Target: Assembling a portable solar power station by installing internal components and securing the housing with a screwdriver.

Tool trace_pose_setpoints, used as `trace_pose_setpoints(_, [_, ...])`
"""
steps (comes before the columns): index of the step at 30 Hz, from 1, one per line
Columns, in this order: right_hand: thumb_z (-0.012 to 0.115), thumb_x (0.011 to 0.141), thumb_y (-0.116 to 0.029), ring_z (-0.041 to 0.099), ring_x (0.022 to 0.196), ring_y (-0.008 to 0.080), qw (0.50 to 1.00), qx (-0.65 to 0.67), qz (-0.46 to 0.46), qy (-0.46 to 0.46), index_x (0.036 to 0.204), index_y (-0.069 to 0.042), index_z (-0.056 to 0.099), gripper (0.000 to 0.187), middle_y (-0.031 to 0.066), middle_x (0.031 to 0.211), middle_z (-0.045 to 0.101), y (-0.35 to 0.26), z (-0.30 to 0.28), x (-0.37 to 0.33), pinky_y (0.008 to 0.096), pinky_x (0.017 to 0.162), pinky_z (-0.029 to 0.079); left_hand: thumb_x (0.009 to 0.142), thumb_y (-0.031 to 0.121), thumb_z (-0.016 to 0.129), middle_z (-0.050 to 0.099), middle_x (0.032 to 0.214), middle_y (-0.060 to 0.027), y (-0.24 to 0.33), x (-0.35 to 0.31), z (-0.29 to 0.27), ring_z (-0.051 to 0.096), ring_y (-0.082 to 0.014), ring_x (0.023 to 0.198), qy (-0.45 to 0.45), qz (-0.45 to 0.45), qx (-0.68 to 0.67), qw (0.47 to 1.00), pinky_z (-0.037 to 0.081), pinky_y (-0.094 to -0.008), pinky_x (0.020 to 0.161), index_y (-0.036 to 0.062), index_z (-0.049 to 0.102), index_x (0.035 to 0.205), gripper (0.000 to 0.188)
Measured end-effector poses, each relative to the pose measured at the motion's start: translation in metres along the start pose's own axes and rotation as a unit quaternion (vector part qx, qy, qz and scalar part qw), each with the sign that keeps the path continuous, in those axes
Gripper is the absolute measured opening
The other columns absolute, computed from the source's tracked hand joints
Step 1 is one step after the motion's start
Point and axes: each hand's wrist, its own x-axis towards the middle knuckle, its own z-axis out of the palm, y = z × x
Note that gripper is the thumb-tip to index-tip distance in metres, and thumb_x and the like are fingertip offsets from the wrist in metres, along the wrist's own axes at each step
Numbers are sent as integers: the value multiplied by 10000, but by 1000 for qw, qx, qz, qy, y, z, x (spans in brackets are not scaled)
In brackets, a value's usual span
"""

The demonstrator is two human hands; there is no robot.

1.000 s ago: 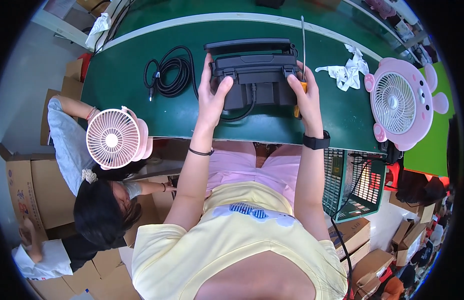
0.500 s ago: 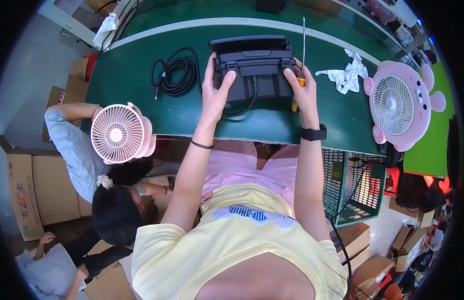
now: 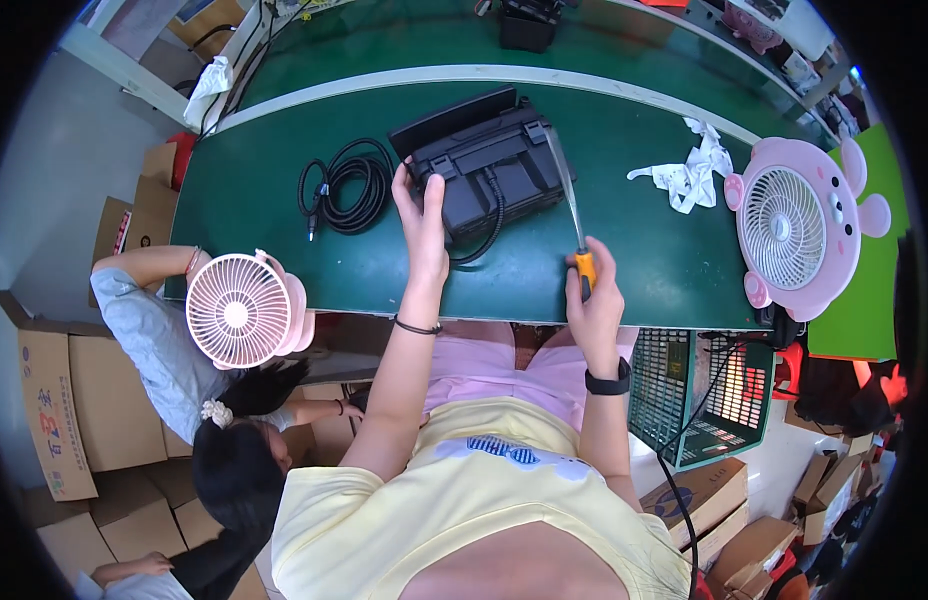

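Note:
A black plastic device point(image 3: 499, 160) with clips and a short corded lead lies tilted on the green table. Its dark lid panel stands raised along the far side. Gripping its left end is my left hand point(image 3: 422, 215), thumb on the near face and fingers behind the edge. My right hand point(image 3: 596, 295) is closed round the orange handle of a screwdriver point(image 3: 584, 262). The metal shaft points away from me and its tip reaches the device's right end. A coiled black cable point(image 3: 346, 190) with a plug lies left of the device.
A pink fan point(image 3: 238, 310) stands at the table's left edge, and a pink animal-faced fan point(image 3: 794, 225) at the right. Crumpled white tissue point(image 3: 689, 170) lies between. A green crate point(image 3: 704, 395) sits below the right edge. Another person point(image 3: 234, 440) is close on my left.
My right hand has let go of the device's right side and drawn back toward me, swinging the screwdriver toward the device. The device has turned, its right end now nearer me.

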Motion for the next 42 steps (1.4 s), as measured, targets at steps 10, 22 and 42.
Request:
trace_pose_setpoints(10, [707, 837, -37, 691, 812, 262, 993, -100, -68, -13, 1122, -112, 681, 295, 105, 990, 704, -48, -37, -1, 344, 704, 551, 972, 330, 612, 374, 1480, -128, -4, -2, -3, 356, -232, 1365, -1, 0, 1, 1000, 241, -360, 1153, 28, 264, 1500, 700])
trace_pose_setpoints(22, [741, 793, -57, 606, 680, 180, 983, -131, -124, 17, 1128, -184, 716, 359, 19, 980, 705, -47, -31, -6, 302, 606, 508, 968, 404, 608, 352, 1490, -129, -4, -3, -3, 332, -239, 1381, -6, -7, 4, 1000, 226, -358, 1159, 55, 250, 1510, 738])
trace_pose_setpoints(42, [739, 734, -44, 575, 748, 199, 970, -196, -139, 26, 1098, -229, 741, 408, 6, 1017, 700, -58, -38, -5, 300, 661, 510, 964, 411, 609, 335, 1499, -148, -4, -2, -4, 318, -249, 1394, -11, -9, -1, 1000, 228, -359, 1159, 38, 240, 1509, 756])
